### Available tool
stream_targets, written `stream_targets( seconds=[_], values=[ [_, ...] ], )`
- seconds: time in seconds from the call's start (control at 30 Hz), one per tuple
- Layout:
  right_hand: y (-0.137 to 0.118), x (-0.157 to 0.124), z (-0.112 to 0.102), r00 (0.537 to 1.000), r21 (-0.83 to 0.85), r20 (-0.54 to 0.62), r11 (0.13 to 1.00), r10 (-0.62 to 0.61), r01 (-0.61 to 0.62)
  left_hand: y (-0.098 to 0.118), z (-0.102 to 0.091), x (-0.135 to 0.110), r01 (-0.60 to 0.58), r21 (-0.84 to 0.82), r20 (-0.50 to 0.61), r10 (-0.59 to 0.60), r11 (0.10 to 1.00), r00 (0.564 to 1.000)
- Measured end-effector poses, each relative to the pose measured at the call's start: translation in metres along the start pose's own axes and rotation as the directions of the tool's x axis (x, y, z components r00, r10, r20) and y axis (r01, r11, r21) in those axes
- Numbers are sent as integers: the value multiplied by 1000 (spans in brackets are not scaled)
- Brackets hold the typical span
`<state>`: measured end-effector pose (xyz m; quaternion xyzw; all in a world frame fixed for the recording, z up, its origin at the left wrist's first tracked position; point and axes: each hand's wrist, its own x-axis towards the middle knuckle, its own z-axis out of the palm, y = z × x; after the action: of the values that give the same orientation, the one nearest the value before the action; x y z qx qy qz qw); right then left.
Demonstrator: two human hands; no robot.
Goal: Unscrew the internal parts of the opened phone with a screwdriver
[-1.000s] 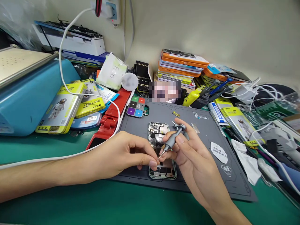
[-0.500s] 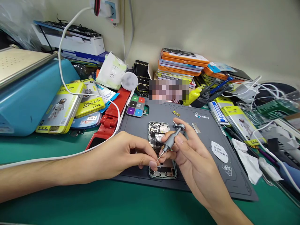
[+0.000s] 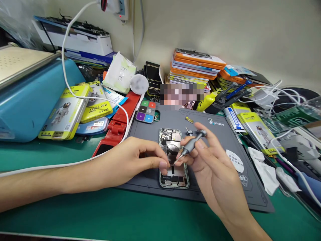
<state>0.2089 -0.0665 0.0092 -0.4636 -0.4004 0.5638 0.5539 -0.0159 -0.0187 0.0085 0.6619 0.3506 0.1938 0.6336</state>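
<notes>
An opened phone [image 3: 173, 182] lies on the dark grey work mat [image 3: 140, 134], its inner parts bare. Over its left edge is my left hand [image 3: 142, 160], thumb and fingers pinched together; whatever they may hold is hidden or too small to name. My right hand [image 3: 218, 164] grips a small grey screwdriver [image 3: 190, 145] above the phone's right side. Its thin tip points down and left, just apart from my left fingertips. Behind the screwdriver, a small grey metal part [image 3: 188, 132] lies on the mat. Both hands cover parts of the phone.
A coloured tile box [image 3: 146, 111] and a small gold-coloured strip [image 3: 189, 119] lie at the mat's back. Yellow battery boxes [image 3: 66, 112] and a blue machine [image 3: 32, 100] stand left. A white cable [image 3: 62, 164] runs by my left arm. Orange boxes [image 3: 198, 62] are stacked behind.
The screwdriver and my right hand have moved up and right, away from my left fingertips. My left hand stays nearly in place, still pinched. More of the phone's middle shows.
</notes>
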Motion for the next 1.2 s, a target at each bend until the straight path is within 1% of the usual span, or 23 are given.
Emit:
stream_targets(
  seconds=[0.03, 0.07, 0.1, 0.13, 0.17, 0.2, 0.23, 0.3, 0.33, 0.37, 0.4, 0.5, 0.6, 0.67, 0.73, 0.87, 0.93, 1.0, 1.1, 1.2],
  values=[
    [0, -4, 0, 995, -46, -45, 995, -88, 86, 1, 0, 0, 5, 3, -26, -5, 1000, 1000],
    [2, -9, 1, 978, -105, -86, 978, -191, 182, 1, -1, 0, 9, -6, -50, -9, 1000, 999],
    [5, -16, 2, 947, -180, -119, 944, -299, 275, 1, -1, 0, 16, -21, -67, -17, 1000, 998],
    [9, -23, 2, 912, -260, -120, 899, -392, 352, 2, -2, 0, 20, -38, -79, -23, 999, 997],
    [14, -29, 2, 869, -346, -91, 834, -486, 431, 2, -2, 0, 18, -55, -83, -22, 998, 996],
    [20, -36, 0, 846, -433, -6, 764, -532, 478, 1, -3, 0, 9, -70, -86, -15, 998, 996],
    [27, -41, -1, 833, -510, 88, 694, -546, 508, 1, -4, 0, -1, -79, -87, -6, 997, 996],
    [38, -49, -5, 749, -598, 215, 521, -627, 609, 0, -4, 0, -15, -87, -84, 7, 996, 996],
    [41, -51, -7, 729, -614, 264, 472, -632, 632, 0, -4, 0, -17, -89, -84, 10, 996, 996],
    [43, -53, -8, 735, -634, 279, 457, -617, 624, -1, -4, 0, -15, -89, -80, 8, 996, 997],
    [43, -53, -9, 732, -638, 293, 445, -615, 629, -1, -4, 0, -12, -88, -77, 5, 996, 997],
    [38, -53, -6, 763, -632, 294, 482, -576, 607, -1, -3, 0, -8, -93, -67, 2, 996, 998],
    [35, -53, -3, 784, -622, 240, 529, -573, 577, 0, -3, 1, -6, -90, -49, 1, 996, 999],
    [36, -54, -4, 794, -609, 229, 553, -563, 568, 1, -4, 1, -6, -79, -36, 4, 997, 999],
    [38, -54, -5, 800, -594, 242, 567, -549, 570, 1, -4, 1, -10, -65, -27, 9, 998, 1000],
    [41, -52, -6, 783, -606, 246, 539, -572, 585, 1, -4, 2, -10, -48, -24, 9, 999, 1000],
    [40, -49, -5, 765, -621, 267, 502, -586, 602, 2, -4, 1, -9, -52, -23, 7, 999, 1000],
    [36, -45, -6, 721, -616, 320, 443, -615, 651, 2, -5, 1, -8, -58, -19, 7, 998, 1000],
    [30, -39, -10, 658, -594, 462, 343, -594, 727, 3, -5, 1, -5, -74, -13, 4, 997, 1000],
    [27, -38, -16, 597, -558, 564, 271, -570, 785, 3, -5, 1, -10, -92, -8, 9, 996, 1000]
  ],
)
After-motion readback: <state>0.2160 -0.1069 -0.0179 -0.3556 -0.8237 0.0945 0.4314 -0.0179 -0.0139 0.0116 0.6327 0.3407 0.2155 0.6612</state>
